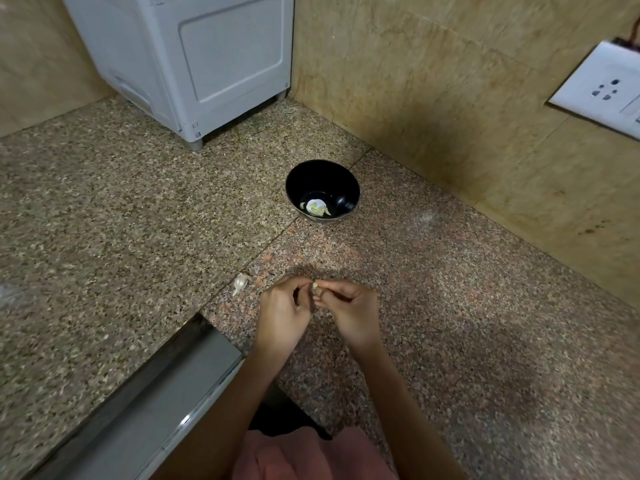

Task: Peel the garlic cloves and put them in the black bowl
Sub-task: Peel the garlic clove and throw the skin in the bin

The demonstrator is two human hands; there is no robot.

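both hands, left hand and right hand, pinch one garlic clove between their fingertips above the table's near edge, seemingly mid-peel. the black bowl toward the far wall already holds a few peeled cloves. another unpeeled clove waits just left of the hands.

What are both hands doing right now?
Left hand: pinching the garlic clove.
Right hand: pinching the same garlic clove.
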